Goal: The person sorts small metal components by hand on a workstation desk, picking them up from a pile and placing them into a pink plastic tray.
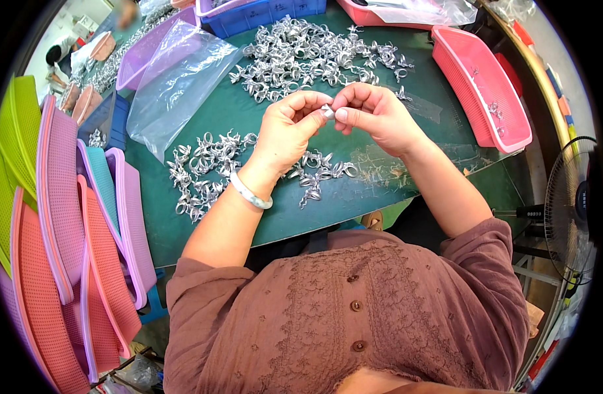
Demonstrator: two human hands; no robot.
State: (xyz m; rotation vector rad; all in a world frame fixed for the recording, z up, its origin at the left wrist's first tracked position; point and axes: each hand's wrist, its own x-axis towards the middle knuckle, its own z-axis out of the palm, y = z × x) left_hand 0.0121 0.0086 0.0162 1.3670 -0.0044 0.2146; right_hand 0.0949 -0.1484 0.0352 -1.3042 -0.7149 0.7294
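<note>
Fingers [314, 108] of the left hand [289, 125] and right hand [373, 115] meet, pinching one small metal ring [327, 111] above the green desk [249, 118]. Ring piles lie at 12 o'clock [314, 56] and 7 o'clock [199, 171]; a pink basket [482, 88] sits at 3 o'clock.

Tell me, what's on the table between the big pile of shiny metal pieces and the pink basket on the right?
Just bare green table separates the big pile from the pink basket, apart from one or two stray pieces, in the head view.

Your one head cam looks steeply down, close over your hands, at the green table [203, 118]; fisheye bends the rim.
</note>
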